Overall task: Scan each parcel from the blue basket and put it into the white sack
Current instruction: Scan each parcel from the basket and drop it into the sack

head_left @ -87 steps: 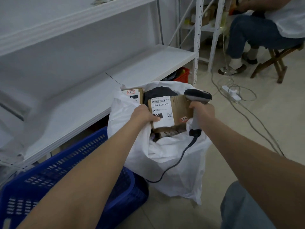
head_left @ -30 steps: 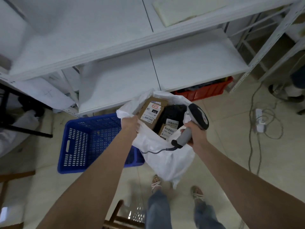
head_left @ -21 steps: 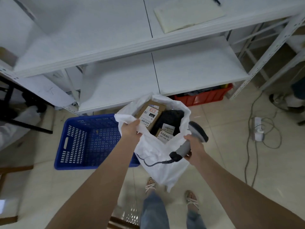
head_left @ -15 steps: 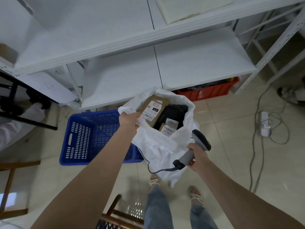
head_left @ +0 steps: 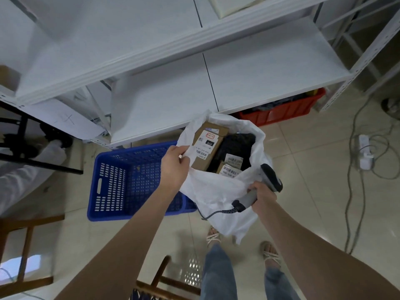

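Observation:
The white sack [head_left: 218, 191] hangs open above the floor, with a tall cardboard parcel [head_left: 206, 148], a black parcel [head_left: 236, 146] and a small labelled box [head_left: 229, 169] inside. My left hand [head_left: 175, 167] grips the sack's left rim. My right hand [head_left: 262, 195] holds the grey barcode scanner [head_left: 268, 180] by its handle against the sack's right side, also pinching the sack's near edge. The blue basket [head_left: 112, 182] sits on the floor left of the sack; I see no parcel in it.
White metal shelving [head_left: 194, 83] stands behind the sack, with a red bin [head_left: 281, 111] under it. A power strip [head_left: 364, 152] and cables lie on the tiles at right. A wooden stool [head_left: 164, 286] is near my feet, and a wooden frame [head_left: 26, 245] at left.
I have gone from sitting with a parcel at the sack's mouth to standing over the sack. My right hand with the scanner has come back to the sack's right edge.

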The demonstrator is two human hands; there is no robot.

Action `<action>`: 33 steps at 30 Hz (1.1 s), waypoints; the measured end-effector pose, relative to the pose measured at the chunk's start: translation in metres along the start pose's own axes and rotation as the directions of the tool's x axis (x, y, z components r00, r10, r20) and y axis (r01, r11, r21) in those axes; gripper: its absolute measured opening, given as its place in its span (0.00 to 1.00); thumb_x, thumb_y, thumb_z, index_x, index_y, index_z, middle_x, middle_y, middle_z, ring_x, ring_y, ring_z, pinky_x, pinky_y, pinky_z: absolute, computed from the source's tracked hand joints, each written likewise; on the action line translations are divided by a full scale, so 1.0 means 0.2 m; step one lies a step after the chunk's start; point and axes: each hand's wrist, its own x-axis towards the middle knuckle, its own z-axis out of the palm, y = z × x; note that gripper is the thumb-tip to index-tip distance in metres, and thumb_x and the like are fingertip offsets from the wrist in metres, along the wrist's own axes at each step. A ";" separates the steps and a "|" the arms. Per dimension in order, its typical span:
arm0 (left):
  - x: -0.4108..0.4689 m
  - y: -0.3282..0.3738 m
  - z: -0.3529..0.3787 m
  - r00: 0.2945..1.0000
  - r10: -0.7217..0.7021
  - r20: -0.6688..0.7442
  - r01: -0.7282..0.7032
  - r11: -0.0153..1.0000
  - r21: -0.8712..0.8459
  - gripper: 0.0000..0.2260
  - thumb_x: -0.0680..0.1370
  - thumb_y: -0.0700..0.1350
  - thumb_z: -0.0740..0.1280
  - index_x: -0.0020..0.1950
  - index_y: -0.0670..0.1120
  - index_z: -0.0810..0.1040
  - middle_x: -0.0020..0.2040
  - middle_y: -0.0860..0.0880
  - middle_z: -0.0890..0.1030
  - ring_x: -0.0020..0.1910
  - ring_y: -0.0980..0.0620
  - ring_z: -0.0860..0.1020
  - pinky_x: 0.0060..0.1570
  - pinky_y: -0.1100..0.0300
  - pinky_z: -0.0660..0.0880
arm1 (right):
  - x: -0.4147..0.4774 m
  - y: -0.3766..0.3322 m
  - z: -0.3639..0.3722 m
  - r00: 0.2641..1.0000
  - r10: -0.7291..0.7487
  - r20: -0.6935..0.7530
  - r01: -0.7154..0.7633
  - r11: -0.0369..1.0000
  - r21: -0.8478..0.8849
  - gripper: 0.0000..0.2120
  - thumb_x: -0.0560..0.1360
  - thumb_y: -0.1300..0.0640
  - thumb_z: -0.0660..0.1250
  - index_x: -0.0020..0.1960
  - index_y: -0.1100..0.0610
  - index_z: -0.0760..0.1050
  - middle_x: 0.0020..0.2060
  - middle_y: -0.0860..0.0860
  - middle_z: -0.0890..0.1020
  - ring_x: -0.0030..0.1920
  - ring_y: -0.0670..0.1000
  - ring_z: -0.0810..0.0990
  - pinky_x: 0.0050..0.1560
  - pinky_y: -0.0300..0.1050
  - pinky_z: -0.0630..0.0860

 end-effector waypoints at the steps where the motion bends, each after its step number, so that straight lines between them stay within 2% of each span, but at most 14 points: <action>1: 0.00 -0.01 0.00 1.000 -0.011 0.000 0.011 0.997 -0.073 0.16 0.78 0.33 0.59 0.61 0.43 0.79 0.52 0.49 0.76 0.45 0.54 0.73 0.44 0.63 0.71 | 0.01 0.00 0.00 1.000 0.007 -0.008 -0.007 1.000 0.008 0.07 0.68 0.68 0.69 0.42 0.62 0.72 0.38 0.55 0.77 0.35 0.53 0.75 0.50 0.50 0.75; 3: -0.02 -0.02 0.00 0.996 -0.017 0.087 0.036 0.976 -0.214 0.14 0.77 0.32 0.59 0.52 0.45 0.81 0.47 0.51 0.78 0.45 0.53 0.75 0.47 0.57 0.74 | 0.04 -0.01 -0.01 1.000 0.026 -0.001 -0.026 1.000 0.012 0.11 0.68 0.66 0.72 0.49 0.62 0.73 0.42 0.55 0.78 0.36 0.53 0.76 0.54 0.51 0.76; 7: -0.05 -0.03 -0.01 0.961 -0.064 0.270 0.166 0.912 -0.375 0.17 0.77 0.30 0.57 0.42 0.46 0.83 0.44 0.51 0.82 0.48 0.51 0.77 0.51 0.57 0.74 | 0.07 -0.01 0.01 0.999 0.043 -0.021 -0.043 0.999 -0.017 0.09 0.69 0.65 0.72 0.47 0.62 0.73 0.48 0.57 0.80 0.48 0.58 0.79 0.60 0.55 0.75; 9: -0.04 -0.04 0.00 0.954 -0.183 0.236 0.277 0.839 -0.468 0.17 0.76 0.32 0.58 0.39 0.46 0.83 0.45 0.46 0.82 0.49 0.46 0.77 0.52 0.52 0.75 | 0.04 -0.03 0.03 0.999 -0.021 -0.041 0.020 1.000 -0.020 0.07 0.69 0.68 0.69 0.41 0.60 0.73 0.45 0.57 0.79 0.46 0.57 0.78 0.52 0.52 0.77; 11: -0.02 -0.04 0.00 0.930 -0.317 0.183 0.366 0.779 -0.510 0.17 0.76 0.33 0.59 0.36 0.46 0.83 0.45 0.43 0.82 0.51 0.42 0.77 0.56 0.48 0.74 | -0.03 -0.07 0.05 0.989 -0.147 0.026 0.147 0.989 -0.004 0.09 0.69 0.71 0.68 0.38 0.58 0.74 0.42 0.56 0.79 0.41 0.55 0.77 0.41 0.47 0.76; 13: -0.02 -0.03 0.00 0.906 -0.372 0.205 0.423 0.753 -0.504 0.19 0.75 0.34 0.59 0.31 0.48 0.83 0.46 0.44 0.81 0.52 0.43 0.76 0.56 0.48 0.74 | -0.16 -0.15 0.09 0.936 -0.319 0.148 0.327 0.944 -0.032 0.12 0.70 0.73 0.66 0.39 0.56 0.75 0.39 0.53 0.79 0.40 0.52 0.77 0.38 0.41 0.75; 16: -0.03 0.02 0.01 0.894 -0.339 0.293 0.445 0.755 -0.481 0.17 0.75 0.34 0.58 0.34 0.47 0.82 0.47 0.46 0.79 0.50 0.47 0.74 0.47 0.57 0.74 | -0.40 -0.27 0.13 0.777 -0.493 0.391 0.534 0.845 0.005 0.17 0.71 0.76 0.64 0.41 0.54 0.76 0.35 0.46 0.80 0.36 0.43 0.79 0.33 0.32 0.76; 18: -0.03 0.07 -0.01 0.886 -0.322 0.334 0.455 0.743 -0.491 0.14 0.75 0.34 0.60 0.37 0.47 0.82 0.44 0.47 0.79 0.46 0.48 0.74 0.43 0.59 0.73 | -0.52 -0.32 0.14 0.679 -0.479 0.556 0.596 0.802 -0.036 0.15 0.69 0.75 0.66 0.45 0.57 0.78 0.36 0.45 0.82 0.37 0.41 0.81 0.34 0.34 0.76; 20: -0.02 0.09 -0.05 0.883 -0.299 0.362 0.460 0.707 -0.538 0.13 0.76 0.34 0.62 0.41 0.47 0.83 0.40 0.45 0.76 0.38 0.50 0.72 0.37 0.62 0.72 | -0.59 -0.32 0.16 0.643 -0.379 0.665 0.608 0.781 -0.144 0.16 0.62 0.68 0.69 0.50 0.59 0.78 0.41 0.49 0.82 0.43 0.46 0.81 0.41 0.38 0.76; 22: -0.01 0.07 -0.11 0.885 -0.289 0.365 0.461 0.654 -0.600 0.11 0.76 0.33 0.63 0.45 0.44 0.83 0.40 0.43 0.76 0.36 0.48 0.71 0.38 0.60 0.72 | -0.57 -0.29 0.18 0.699 -0.332 0.634 0.572 0.791 -0.218 0.24 0.58 0.62 0.69 0.54 0.61 0.78 0.48 0.54 0.82 0.51 0.53 0.80 0.53 0.47 0.78; 24: -0.01 0.05 -0.15 0.878 -0.318 0.357 0.478 0.633 -0.609 0.07 0.76 0.33 0.66 0.47 0.42 0.82 0.43 0.40 0.78 0.39 0.46 0.74 0.42 0.56 0.75 | -0.54 -0.28 0.21 0.782 -0.305 0.543 0.492 0.838 -0.238 0.25 0.61 0.60 0.73 0.57 0.62 0.77 0.52 0.57 0.82 0.56 0.58 0.80 0.59 0.54 0.77; 26: -0.02 0.04 -0.15 0.863 -0.328 0.384 0.504 0.615 -0.607 0.06 0.76 0.33 0.67 0.51 0.38 0.81 0.39 0.41 0.78 0.34 0.49 0.74 0.37 0.59 0.75 | -0.52 -0.27 0.24 0.811 -0.286 0.511 0.450 0.862 -0.231 0.17 0.68 0.62 0.73 0.56 0.61 0.78 0.50 0.56 0.83 0.53 0.58 0.80 0.56 0.54 0.78; 29: -0.06 0.02 -0.10 0.844 -0.243 0.478 0.508 0.649 -0.567 0.12 0.75 0.33 0.69 0.58 0.34 0.78 0.36 0.43 0.77 0.30 0.51 0.72 0.33 0.61 0.70 | -0.54 -0.23 0.31 0.808 -0.262 0.528 0.453 0.849 -0.273 0.14 0.71 0.60 0.74 0.55 0.61 0.78 0.49 0.57 0.84 0.51 0.57 0.82 0.58 0.55 0.78; 33: -0.08 0.01 -0.07 0.784 -0.109 0.611 0.458 0.766 -0.452 0.08 0.75 0.34 0.68 0.54 0.39 0.81 0.36 0.48 0.77 0.32 0.54 0.72 0.33 0.64 0.70 | -0.52 -0.17 0.38 0.837 -0.210 0.505 0.396 0.869 -0.296 0.08 0.71 0.61 0.74 0.48 0.61 0.79 0.42 0.56 0.83 0.43 0.55 0.82 0.50 0.49 0.79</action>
